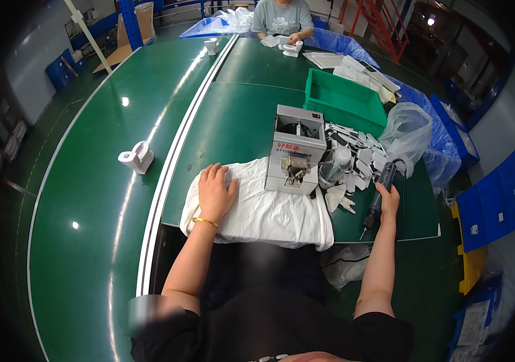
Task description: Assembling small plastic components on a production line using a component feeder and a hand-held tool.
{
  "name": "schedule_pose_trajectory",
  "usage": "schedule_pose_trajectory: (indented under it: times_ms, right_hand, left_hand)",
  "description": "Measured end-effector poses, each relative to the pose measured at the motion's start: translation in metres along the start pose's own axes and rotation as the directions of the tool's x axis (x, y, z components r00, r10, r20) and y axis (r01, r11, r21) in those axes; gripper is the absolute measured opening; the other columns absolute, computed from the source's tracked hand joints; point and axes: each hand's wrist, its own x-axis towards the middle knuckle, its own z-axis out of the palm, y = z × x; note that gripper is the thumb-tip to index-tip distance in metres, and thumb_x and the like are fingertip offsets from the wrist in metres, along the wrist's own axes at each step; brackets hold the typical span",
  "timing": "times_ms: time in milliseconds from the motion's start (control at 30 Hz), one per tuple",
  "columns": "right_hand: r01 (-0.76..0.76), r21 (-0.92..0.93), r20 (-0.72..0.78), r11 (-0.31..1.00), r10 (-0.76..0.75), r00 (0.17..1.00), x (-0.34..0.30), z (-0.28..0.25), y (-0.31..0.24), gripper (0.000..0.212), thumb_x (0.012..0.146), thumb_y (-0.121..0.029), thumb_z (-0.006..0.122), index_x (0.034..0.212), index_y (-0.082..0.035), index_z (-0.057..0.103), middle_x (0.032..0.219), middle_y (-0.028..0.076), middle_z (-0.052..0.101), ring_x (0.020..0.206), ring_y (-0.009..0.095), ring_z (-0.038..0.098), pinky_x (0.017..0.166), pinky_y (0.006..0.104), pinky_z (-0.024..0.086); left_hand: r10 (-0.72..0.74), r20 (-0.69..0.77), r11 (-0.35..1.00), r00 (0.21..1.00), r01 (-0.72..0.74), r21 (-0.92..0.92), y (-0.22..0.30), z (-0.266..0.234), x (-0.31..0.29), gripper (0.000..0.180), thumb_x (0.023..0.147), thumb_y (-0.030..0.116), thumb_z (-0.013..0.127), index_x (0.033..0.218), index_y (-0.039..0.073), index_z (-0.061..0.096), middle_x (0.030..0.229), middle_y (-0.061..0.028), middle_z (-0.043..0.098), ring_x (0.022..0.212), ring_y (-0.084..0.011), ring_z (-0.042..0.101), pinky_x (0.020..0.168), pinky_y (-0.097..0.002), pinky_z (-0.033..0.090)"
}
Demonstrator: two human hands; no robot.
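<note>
My left hand (216, 192) lies flat, fingers stretched out, on a white cloth (269, 221) spread along the table's near edge. In my right hand (388, 202) is a dark electric screwdriver (378, 196), its bit pointing down toward the near table edge and its cord looping off the top. Between the hands stands a grey box-shaped screw feeder (295, 151), its front at the cloth's far edge. Next to the feeder is a clear plastic bottle (334, 169). A pale glove-like item (339, 199) lies in front of the bottle.
Small white and grey pieces (360, 160) are heaped right of the feeder, by a clear plastic bag (408, 130). Behind sits a green crate (345, 102). A white toilet-shaped part (138, 158) rests on the green belt (88, 199) at left. Across the table a person (283, 21) handles another white part (292, 48).
</note>
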Motion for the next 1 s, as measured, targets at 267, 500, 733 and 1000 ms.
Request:
schedule_pose_trajectory:
  times_ms: [267, 500, 733, 1000]
  right_hand:
    - [-0.008, -0.019, 0.124, 1.000, 0.010, 0.992, -0.005, -0.002, 0.005, 0.031, 0.078, -0.018, 0.073, 0.102, 0.000, 0.065, 0.085, 0.002, 0.064, 0.073, 0.011, 0.057, 0.068, 0.0258, 0.044]
    - [0.130, -0.008, 0.092, 0.991, -0.129, 0.987, -0.001, -0.001, 0.019, 0.050, 0.080, -0.008, 0.072, 0.125, 0.003, 0.055, 0.103, 0.006, 0.065, 0.090, 0.013, 0.060, 0.079, 0.0263, 0.046]
    - [0.124, 0.179, -0.076, 0.976, -0.112, 0.991, 0.004, -0.005, 0.032, 0.075, 0.077, -0.004, 0.076, 0.140, 0.001, 0.037, 0.108, 0.018, 0.067, 0.090, 0.020, 0.064, 0.080, 0.0305, 0.051]
    - [0.202, 0.055, -0.140, 0.978, -0.193, 0.971, 0.028, -0.013, 0.064, 0.064, 0.084, -0.010, 0.074, 0.136, 0.005, 0.040, 0.123, 0.020, 0.060, 0.109, 0.024, 0.059, 0.094, 0.0323, 0.046]
  left_hand:
    - [-0.003, 0.003, 1.000, 1.000, 0.003, -0.011, 0.000, 0.000, 0.000, 0.036, 0.080, 0.023, 0.070, 0.108, 0.002, 0.064, 0.123, -0.0173, 0.060, 0.119, -0.0356, 0.051, 0.102, -0.0444, 0.039]
    - [-0.007, 0.014, 1.000, 1.000, 0.007, -0.011, 0.002, -0.001, 0.001, 0.035, 0.079, 0.023, 0.070, 0.107, 0.001, 0.065, 0.123, -0.0171, 0.060, 0.119, -0.0352, 0.051, 0.102, -0.0442, 0.039]
    - [0.012, -0.005, 1.000, 1.000, -0.012, -0.008, 0.002, -0.002, -0.001, 0.033, 0.080, 0.022, 0.070, 0.106, 0.002, 0.064, 0.121, -0.0180, 0.060, 0.115, -0.0371, 0.051, 0.101, -0.0439, 0.040]
    - [0.009, -0.021, 1.000, 1.000, -0.009, -0.026, -0.001, 0.002, -0.001, 0.032, 0.080, 0.023, 0.070, 0.105, 0.004, 0.064, 0.120, -0.0166, 0.061, 0.113, -0.0352, 0.054, 0.099, -0.0436, 0.042]
